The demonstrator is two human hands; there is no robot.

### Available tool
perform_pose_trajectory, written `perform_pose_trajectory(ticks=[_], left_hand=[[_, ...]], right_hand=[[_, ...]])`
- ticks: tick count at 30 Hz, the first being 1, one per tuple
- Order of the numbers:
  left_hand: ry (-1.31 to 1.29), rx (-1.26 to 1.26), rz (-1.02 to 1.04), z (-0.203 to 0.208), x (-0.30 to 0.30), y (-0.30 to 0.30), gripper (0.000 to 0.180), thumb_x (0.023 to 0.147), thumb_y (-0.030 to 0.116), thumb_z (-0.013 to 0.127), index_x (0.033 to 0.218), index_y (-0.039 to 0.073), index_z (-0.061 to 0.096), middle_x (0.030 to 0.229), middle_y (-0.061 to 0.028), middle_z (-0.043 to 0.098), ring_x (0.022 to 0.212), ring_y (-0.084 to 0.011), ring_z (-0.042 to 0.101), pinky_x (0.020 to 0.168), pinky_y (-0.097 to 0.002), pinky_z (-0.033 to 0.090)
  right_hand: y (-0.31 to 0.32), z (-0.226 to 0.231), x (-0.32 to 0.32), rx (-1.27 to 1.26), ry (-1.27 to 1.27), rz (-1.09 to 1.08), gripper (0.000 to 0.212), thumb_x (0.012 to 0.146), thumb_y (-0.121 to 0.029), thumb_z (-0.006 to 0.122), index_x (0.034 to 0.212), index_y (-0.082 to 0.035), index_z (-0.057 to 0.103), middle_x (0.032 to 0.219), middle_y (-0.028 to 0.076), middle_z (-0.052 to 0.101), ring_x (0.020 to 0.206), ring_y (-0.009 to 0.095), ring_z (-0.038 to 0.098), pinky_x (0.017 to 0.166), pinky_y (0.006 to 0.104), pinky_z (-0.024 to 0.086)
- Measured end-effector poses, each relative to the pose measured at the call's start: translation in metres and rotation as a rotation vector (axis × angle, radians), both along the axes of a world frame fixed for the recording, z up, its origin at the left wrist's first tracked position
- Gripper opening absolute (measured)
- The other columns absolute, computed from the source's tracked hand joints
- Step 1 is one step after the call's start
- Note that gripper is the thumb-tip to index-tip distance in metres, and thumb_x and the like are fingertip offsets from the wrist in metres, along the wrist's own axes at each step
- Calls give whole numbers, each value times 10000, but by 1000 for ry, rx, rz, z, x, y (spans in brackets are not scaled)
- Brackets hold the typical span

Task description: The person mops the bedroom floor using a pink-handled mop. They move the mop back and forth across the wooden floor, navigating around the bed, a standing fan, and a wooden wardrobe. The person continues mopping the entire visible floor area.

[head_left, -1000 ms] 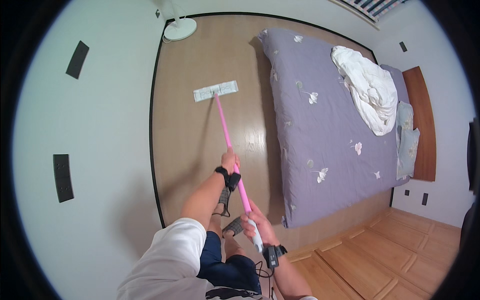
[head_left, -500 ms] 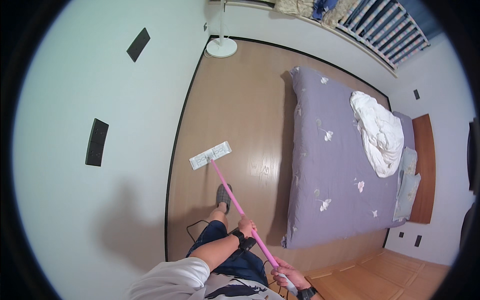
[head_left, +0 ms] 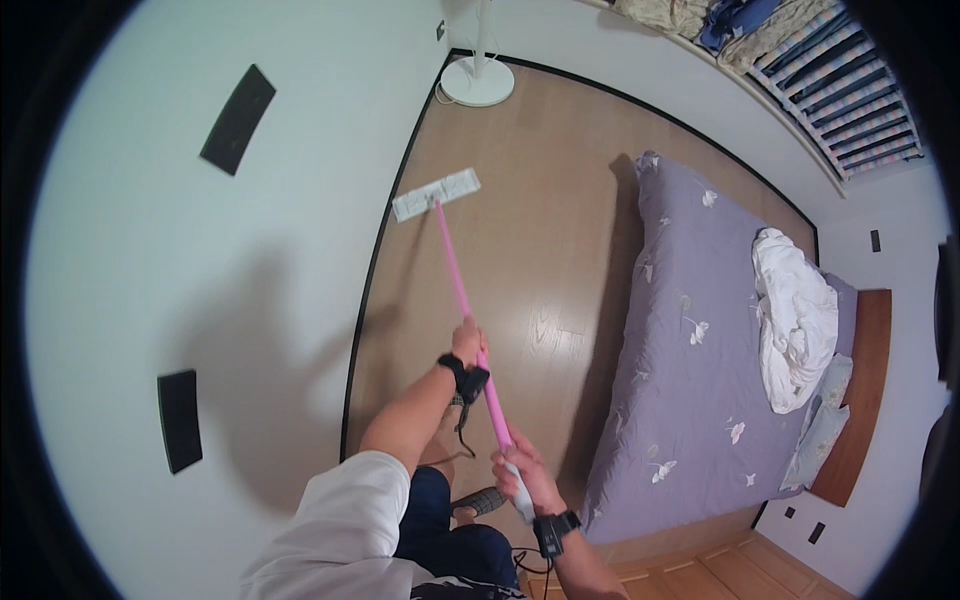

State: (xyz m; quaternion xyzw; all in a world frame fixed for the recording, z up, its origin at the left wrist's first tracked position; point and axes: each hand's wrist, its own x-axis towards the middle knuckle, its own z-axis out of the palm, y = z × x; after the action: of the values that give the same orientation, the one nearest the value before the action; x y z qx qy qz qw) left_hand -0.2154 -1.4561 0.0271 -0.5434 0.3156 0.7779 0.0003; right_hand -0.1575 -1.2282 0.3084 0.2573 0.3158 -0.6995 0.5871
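Note:
A flat mop with a pink pole stretches away from me over the wooden floor. Its white rectangular head lies on the floor, its left end close to the black skirting of the left wall. My left hand is closed around the middle of the pole. Lower down, my right hand grips the pole's near end, around the pale handle. Both wrists carry black strapped devices with cables.
A bed with a purple floral cover stands to the right, with a bunched white quilt on it. At the far end is a white round stand base. My slippered foot is below. A barred window guard fills the far right corner.
The mop head has slid forward, away from me, toward the stand base. Both my hands have moved forward with the pole, and my feet have shifted.

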Motion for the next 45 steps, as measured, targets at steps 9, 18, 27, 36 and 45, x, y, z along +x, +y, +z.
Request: perform_pose_trajectory(ticks=[9, 18, 27, 36, 45], left_hand=[[-3, 9, -77, -18, -143, -109, 666, 1068, 573, 320, 552, 158, 401, 468, -30, 416, 362, -202, 427, 348, -367, 357], [-78, 254, -13, 37, -119, 28, 594, 1021, 626, 401, 652, 164, 453, 513, 22, 424, 377, -152, 419, 358, -332, 346], [53, 784, 62, -1, -183, 86, 548, 987, 700, 449, 791, 194, 520, 626, 73, 444, 498, -125, 420, 474, -316, 358], [111, 819, 14, -17, -388, -36, 567, 1030, 632, 425, 715, 163, 471, 570, 48, 441, 438, -126, 423, 418, -317, 367], [48, 300, -224, -19, -622, -168, 529, 1045, 601, 395, 781, 146, 453, 626, 42, 460, 457, -106, 421, 409, -290, 367]], right_hand=[[-98, -36, -102, -106, -66, -203, 629, 1038, -105, 548, 1610, -236, 319, 965, 74, 535, 619, 90, 435, 470, 204, 377], [5, 45, -94, -49, -99, -235, 641, 1034, -106, 566, 1612, -229, 318, 983, 94, 544, 628, 112, 459, 472, 213, 386], [50, 77, -157, -143, -266, -398, 544, 1039, -70, 539, 1534, -278, 450, 986, 121, 549, 644, 137, 465, 503, 240, 405], [-70, 50, -330, -79, -78, -378, 508, 1050, -90, 535, 1532, -219, 438, 975, 93, 561, 639, 122, 468, 505, 240, 415], [-209, 5, -530, -159, -79, -478, 585, 1023, -52, 525, 1567, -217, 387, 955, 92, 585, 632, 108, 480, 499, 233, 423]])
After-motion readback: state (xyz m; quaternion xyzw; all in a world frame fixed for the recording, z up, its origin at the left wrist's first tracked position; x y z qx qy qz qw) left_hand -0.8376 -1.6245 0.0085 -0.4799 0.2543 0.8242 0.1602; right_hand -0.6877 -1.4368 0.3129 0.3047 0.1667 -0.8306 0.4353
